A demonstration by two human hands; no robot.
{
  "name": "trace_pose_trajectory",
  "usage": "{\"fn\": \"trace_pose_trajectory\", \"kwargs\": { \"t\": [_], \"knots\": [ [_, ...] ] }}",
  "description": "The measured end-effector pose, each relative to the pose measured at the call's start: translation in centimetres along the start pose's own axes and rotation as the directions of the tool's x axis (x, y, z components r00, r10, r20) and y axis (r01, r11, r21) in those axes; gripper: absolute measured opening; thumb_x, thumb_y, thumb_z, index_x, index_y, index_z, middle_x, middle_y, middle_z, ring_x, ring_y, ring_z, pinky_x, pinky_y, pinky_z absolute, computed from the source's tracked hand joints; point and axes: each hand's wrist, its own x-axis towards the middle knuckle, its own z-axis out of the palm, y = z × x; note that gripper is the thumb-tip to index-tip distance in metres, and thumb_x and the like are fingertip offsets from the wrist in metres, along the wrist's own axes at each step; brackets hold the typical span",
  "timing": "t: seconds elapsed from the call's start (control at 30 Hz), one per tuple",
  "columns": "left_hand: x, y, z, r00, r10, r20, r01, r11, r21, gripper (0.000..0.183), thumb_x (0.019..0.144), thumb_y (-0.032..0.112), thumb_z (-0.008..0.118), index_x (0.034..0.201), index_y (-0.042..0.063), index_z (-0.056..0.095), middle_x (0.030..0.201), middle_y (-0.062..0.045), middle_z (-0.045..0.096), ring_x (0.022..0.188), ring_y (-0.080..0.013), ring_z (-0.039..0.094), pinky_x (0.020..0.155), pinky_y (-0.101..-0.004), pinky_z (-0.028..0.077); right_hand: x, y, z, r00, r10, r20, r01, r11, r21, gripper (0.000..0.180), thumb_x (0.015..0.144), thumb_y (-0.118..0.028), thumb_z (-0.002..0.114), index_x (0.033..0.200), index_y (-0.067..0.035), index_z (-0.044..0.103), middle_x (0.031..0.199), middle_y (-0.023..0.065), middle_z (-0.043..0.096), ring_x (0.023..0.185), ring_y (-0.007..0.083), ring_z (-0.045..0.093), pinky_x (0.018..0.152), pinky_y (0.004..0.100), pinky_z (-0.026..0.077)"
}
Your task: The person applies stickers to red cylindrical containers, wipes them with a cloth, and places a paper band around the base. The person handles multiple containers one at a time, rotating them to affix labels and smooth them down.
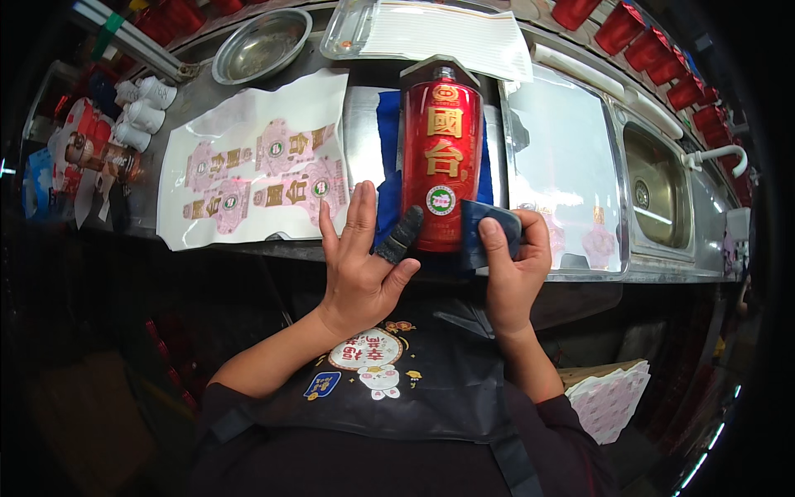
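Note:
A red bottle (442,155) with gold characters and a round green-and-white emblem lies on a blue cloth (389,136), its neck pointing away from me. My left hand (363,267) is at the bottle's lower left, fingers spread, with a dark cover on the index finger close to the bottle's edge. Between the thumb and fingers of my right hand (515,267) is a flat dark-blue squeegee-like scraper (487,233), beside the bottle's lower right. To the left lies a white sheet (248,130) bearing pink and gold decals. A water-filled clear tray (559,143) with a few decals is on the right.
A metal bowl (262,46) stands at the back left, and white bottles (146,105) stand further left. Behind the bottle is another clear tray (341,31) with striped white sheets (441,37). A sink (655,186) with a white faucet (720,156) is at the right. Red bottles (621,28) line the back.

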Motion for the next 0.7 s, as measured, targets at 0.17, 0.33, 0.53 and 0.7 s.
{"fn": "trace_pose_trajectory", "kwargs": {
  "t": [0.17,0.33,0.53,0.7],
  "knots": [
    [0.6,-0.2,1.2,0.987,-0.108,-0.116,0.087,0.981,-0.175,0.056,0.08,0.022,0.081,0.124,-0.008,0.062,0.158,-0.034,0.032,0.148,-0.0472,0.033,0.116,-0.0701,0.008,0.7,0.8,-1.6,0.997,-0.029,-0.067,0.026,0.999,-0.045,0.016,0.094,-0.008,0.074,0.1,-0.003,0.06,0.091,-0.0003,0.06,0.079,0.0057,0.054,0.073,0.0211,0.046],
    [2.9,-1.2,2.1,0.989,-0.024,-0.148,-0.009,0.976,-0.219,0.078,0.078,0.016,0.082,0.147,-0.001,0.048,0.138,-0.023,0.06,0.138,-0.0455,0.046,0.123,-0.0536,0.024,0.0,-0.1,0.3,0.912,-0.406,0.053,0.401,0.86,-0.316,0.02,0.085,0.0,0.08,0.101,-0.002,0.067,0.09,0.0052,0.065,0.082,0.0141,0.061,0.073,0.0265,0.048],
    [3.3,0.3,1.3,0.957,0.005,-0.29,-0.085,0.961,-0.264,0.081,0.074,0.015,0.083,0.146,0.001,0.05,0.138,-0.021,0.06,0.13,-0.0394,0.056,0.123,-0.0546,0.022,-0.9,-1.8,-0.7,0.712,-0.54,0.448,0.683,0.68,-0.266,0.034,0.072,0.006,0.087,0.101,-0.001,0.071,0.091,0.0087,0.066,0.077,0.018,0.063,0.076,0.0288,0.051],
    [4.3,0.6,1.7,0.943,0.132,-0.307,-0.21,0.948,-0.239,0.082,0.072,0.013,0.085,0.146,0.001,0.051,0.129,-0.019,0.067,0.116,-0.0341,0.066,0.121,-0.058,0.023,0.9,0.0,0.2,0.829,-0.522,0.199,0.556,0.734,-0.39,0.025,0.077,0.004,0.083,0.099,-0.003,0.073,0.092,0.0109,0.069,0.074,0.0233,0.065,0.069,0.0335,0.052]
  ]
}}
